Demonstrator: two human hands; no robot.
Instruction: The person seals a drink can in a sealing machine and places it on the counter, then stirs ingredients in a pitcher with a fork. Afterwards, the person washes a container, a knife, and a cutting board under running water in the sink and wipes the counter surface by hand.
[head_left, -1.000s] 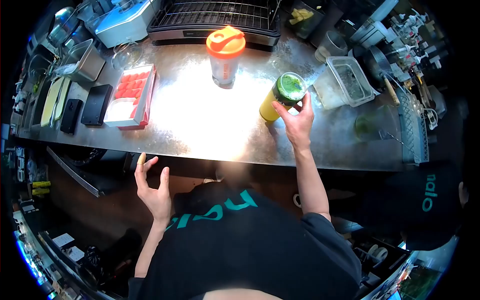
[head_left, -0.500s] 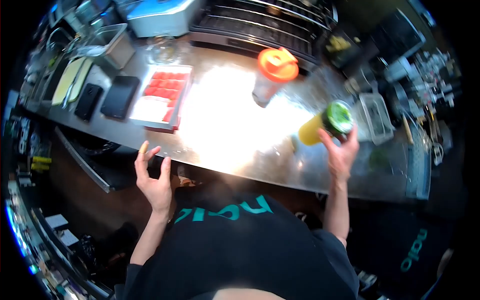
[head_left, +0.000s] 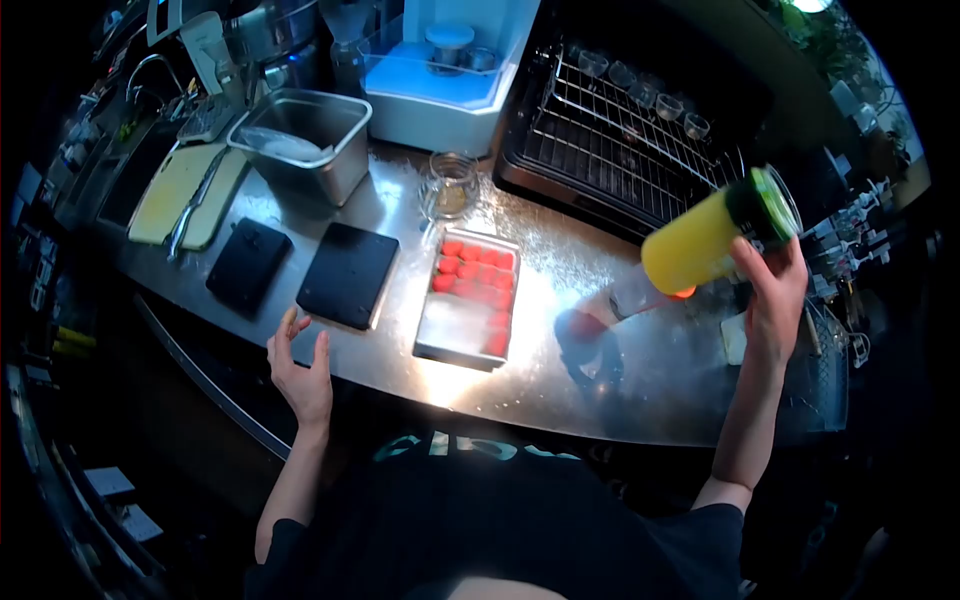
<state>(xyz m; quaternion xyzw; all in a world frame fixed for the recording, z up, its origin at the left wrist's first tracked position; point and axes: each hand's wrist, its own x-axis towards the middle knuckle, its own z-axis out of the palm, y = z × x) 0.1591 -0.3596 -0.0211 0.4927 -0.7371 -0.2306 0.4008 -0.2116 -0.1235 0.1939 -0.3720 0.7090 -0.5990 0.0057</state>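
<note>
My right hand [head_left: 777, 295] is wrapped round a cup [head_left: 692, 243] with a yellow lower part and a green top, held tilted above the metal counter [head_left: 540, 385]. Behind it, the shaker [head_left: 636, 294] is mostly hidden, with a bit of its orange lid showing. My left hand [head_left: 302, 375] hangs at the counter's front edge with its fingers apart, holding nothing. Nearest to it is a flat black device [head_left: 349, 275]. A box of red pieces [head_left: 467, 297], partly covered in white, stands right of that device.
A black rack appliance [head_left: 625, 140] stands at the back, with small glasses on top. Left of it are a white-blue machine [head_left: 435, 110], a glass jar [head_left: 450, 190] and a metal container [head_left: 310, 150]. A knife [head_left: 196, 204] lies on a cutting board [head_left: 170, 195].
My right hand has lifted the cup off the counter and moved it to the right, now tilted. The view has turned left. My left hand stays open.
</note>
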